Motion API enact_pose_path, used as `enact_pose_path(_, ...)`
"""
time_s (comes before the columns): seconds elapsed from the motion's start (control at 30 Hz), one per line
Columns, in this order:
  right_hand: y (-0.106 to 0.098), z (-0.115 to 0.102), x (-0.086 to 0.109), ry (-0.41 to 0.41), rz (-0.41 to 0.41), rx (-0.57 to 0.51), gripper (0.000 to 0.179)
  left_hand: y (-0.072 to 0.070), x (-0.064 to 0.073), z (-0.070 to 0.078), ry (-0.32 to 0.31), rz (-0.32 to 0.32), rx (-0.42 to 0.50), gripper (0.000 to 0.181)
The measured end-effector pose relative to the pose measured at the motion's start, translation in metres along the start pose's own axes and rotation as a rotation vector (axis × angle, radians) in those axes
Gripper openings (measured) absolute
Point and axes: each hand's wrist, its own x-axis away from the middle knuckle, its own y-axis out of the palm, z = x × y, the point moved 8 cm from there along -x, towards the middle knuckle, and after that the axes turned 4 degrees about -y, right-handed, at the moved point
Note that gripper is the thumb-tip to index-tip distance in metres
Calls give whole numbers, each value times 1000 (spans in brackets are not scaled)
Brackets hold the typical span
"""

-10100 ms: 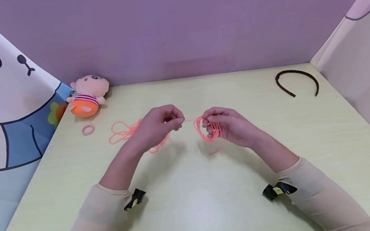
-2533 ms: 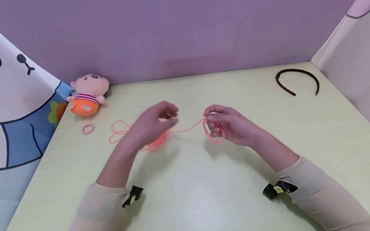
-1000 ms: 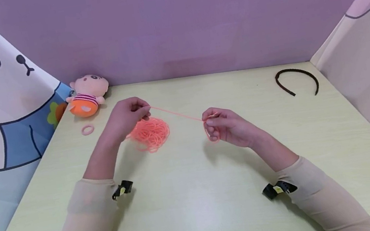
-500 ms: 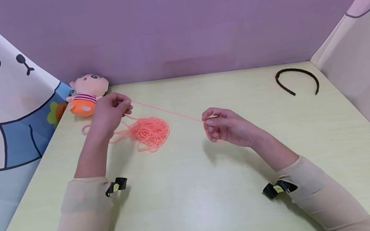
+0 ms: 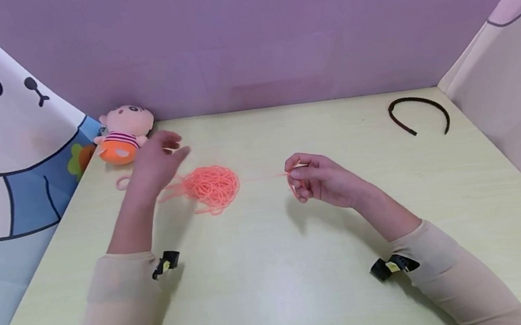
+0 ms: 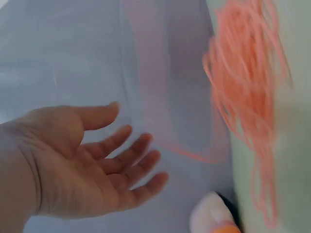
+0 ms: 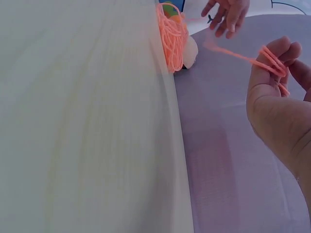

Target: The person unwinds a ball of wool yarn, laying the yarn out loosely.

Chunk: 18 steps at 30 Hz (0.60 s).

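Note:
A loose heap of coral-orange yarn (image 5: 213, 187) lies on the table, left of the middle. Behind and to the left of it, my left hand (image 5: 154, 159) hovers with fingers spread and nothing between them; the left wrist view shows its palm and bare fingers (image 6: 133, 154). My right hand (image 5: 327, 179), held over the table to the right of the heap, pinches the yarn between thumb and forefinger. Loops of yarn (image 7: 273, 62) run round its fingers in the right wrist view. A thin, blurred strand (image 5: 263, 177) stretches from the heap to this hand.
A plush doll (image 5: 123, 136) in an orange outfit sits at the back left, right behind my left hand. In front of it lies a pink ring (image 5: 122, 183). A dark headband (image 5: 416, 98) rests at the back right. A purple wall (image 5: 271, 36) closes off the table's far edge.
My left hand drew the yarn strand leftward and back until it was taut, then let go of it; the strand has dropped. The right hand has stayed nearly in place, still pinching the yarn.

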Motion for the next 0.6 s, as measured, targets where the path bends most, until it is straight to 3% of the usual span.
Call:
enact_pose_path(0.13,1,0,0,-4,-2,-6,15,34,14,33,164,-139,-117,39)
enact_pose_path(0.27,2,0,-1,-9,-4,-8,12,70,33,61,304,-265,-92,28)
enact_pose_path(0.37,3,0,-1,-12,-16,-2,10,94,44,73,382,-321,-49,23)
enact_pose_path(0.47,4,0,-1,-12,-28,3,11,110,51,79,411,-344,-16,22)
enact_pose_path(0.6,4,1,-1,-10,-38,7,13,121,54,79,378,-352,14,23)
